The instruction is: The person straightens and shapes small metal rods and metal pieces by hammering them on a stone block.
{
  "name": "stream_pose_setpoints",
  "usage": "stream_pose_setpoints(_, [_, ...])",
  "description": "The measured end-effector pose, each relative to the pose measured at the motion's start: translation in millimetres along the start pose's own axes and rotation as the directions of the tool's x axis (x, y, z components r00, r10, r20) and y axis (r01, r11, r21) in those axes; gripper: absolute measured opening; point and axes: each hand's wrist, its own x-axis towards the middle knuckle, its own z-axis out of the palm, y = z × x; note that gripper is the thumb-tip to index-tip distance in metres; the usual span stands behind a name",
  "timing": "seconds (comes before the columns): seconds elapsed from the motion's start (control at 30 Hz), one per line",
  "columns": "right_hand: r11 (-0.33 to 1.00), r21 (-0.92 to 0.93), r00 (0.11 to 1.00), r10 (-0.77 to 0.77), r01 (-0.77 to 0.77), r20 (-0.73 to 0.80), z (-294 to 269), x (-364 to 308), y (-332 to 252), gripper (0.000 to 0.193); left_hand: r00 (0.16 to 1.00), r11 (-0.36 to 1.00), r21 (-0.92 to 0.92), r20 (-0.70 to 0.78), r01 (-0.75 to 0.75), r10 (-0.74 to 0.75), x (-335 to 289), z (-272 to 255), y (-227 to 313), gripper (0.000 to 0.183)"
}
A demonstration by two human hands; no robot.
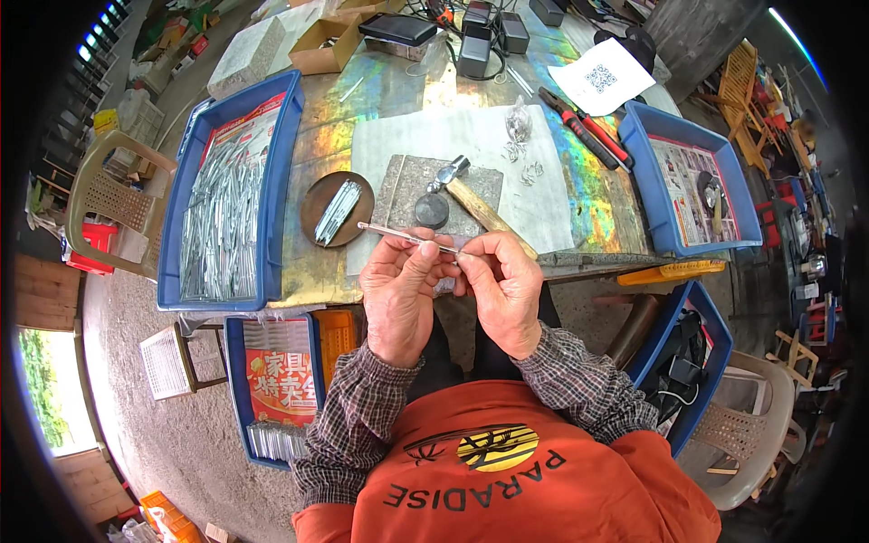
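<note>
A thin metal rod (385,231) slants across in front of me, its far end pointing left. My left hand (401,294) pinches it between thumb and fingers. At the rod's right end, the fingertips of my right hand (501,290) are pressed together; any small part between them is too hidden to name. Just beyond my hands, a hammer (489,215) rests on a grey stone slab (391,190), near a dark round block (432,211). Left of these, a brown round dish (312,201) holds several metal rods (339,214). Small metal pieces (530,172) lie on the white sheet (552,213).
A blue tray (273,190) full of long metal rods stands at left. Red-handled cutters (588,131) lie near another blue tray (665,240) at right. Black adapters (474,50) and a cardboard box (328,45) sit at the back. Lower trays (237,389) flank me.
</note>
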Motion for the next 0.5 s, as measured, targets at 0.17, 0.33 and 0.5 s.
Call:
stream_pose_setpoints(0.17, [0.998, -0.068, 1.000, 0.002, -0.002, -0.002, -0.5, -1.4, 8.0, 0.004, 0.999, 0.998, 0.040, -0.020, -0.039, 0.040, 0.3, -1.5, -1.5, 0.010])
stream_pose_setpoints(0.33, [0.982, -0.184, 0.999, -0.047, 0.049, 0.016, -5.6, 6.8, -2.0, 0.009, 0.996, 0.975, 0.203, 0.008, -0.090, 0.091, 5.9, 0.1, 9.7, 0.010])
stream_pose_setpoints(0.5, [0.795, -0.523, 0.950, -0.292, 0.307, 0.114, -30.2, 18.5, -10.8, 0.011, 0.980, 0.882, 0.432, 0.030, -0.191, 0.198, 32.7, -13.8, 21.7, 0.010])
